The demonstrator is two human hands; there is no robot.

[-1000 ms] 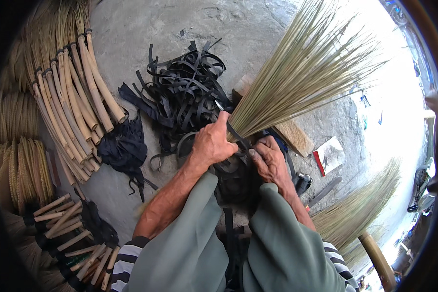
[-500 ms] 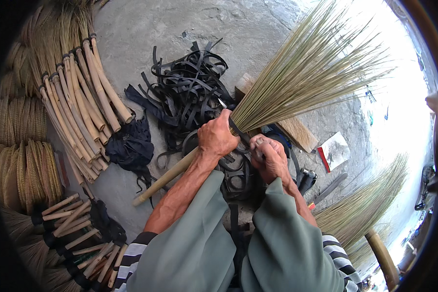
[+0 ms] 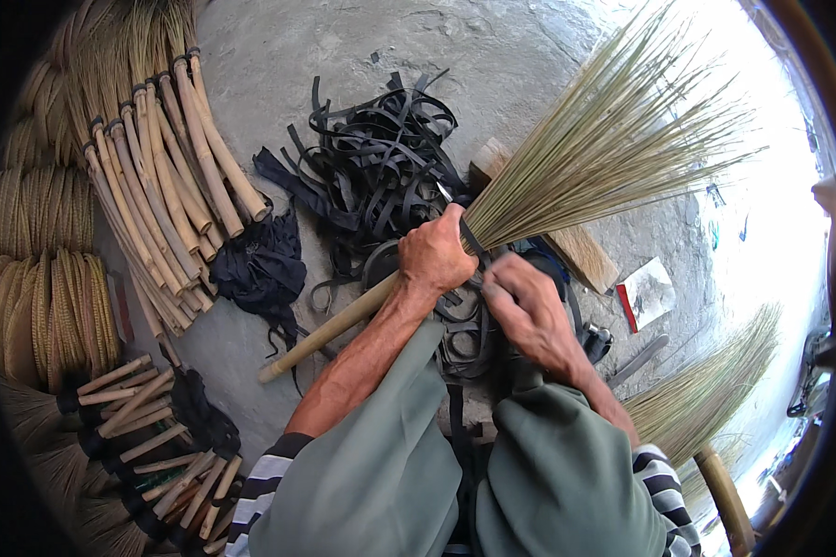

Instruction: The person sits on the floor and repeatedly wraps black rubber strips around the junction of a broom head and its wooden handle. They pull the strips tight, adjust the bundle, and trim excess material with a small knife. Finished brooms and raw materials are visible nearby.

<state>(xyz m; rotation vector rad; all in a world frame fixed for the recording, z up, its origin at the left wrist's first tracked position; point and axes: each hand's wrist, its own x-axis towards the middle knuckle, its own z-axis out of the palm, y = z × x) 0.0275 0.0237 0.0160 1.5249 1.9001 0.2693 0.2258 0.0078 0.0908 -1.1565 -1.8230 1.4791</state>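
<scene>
A grass broom (image 3: pixel 585 172) lies slantwise before me, its bristles fanned out to the far right. Its pale bamboo handle (image 3: pixel 330 334) slopes down to the near left, passing under my left forearm. Closed around the broom's neck is my left hand (image 3: pixel 435 252). A black rubber strip (image 3: pixel 475 238) crosses the base of the bristles. Just right of the neck, my right hand (image 3: pixel 532 302) is curled, slightly blurred, with the strip running into its fingers. The far end of the strip is hidden by that hand.
Tangled black strips (image 3: pixel 381 158) lie beyond my left hand, beside a wooden block (image 3: pixel 581 260). Bamboo-handled brooms (image 3: pixel 163 176) are stacked left, near a dark cloth (image 3: pixel 262 265) and coiled plaited bundles (image 3: pixel 51 316). At right are a knife (image 3: pixel 639 357), a packet (image 3: pixel 647 294) and loose grass (image 3: pixel 715 381).
My right hand has turned from knuckles-together to back upward and shifted a little right. My left hand keeps its hold on the neck. The whole view has shifted slightly.
</scene>
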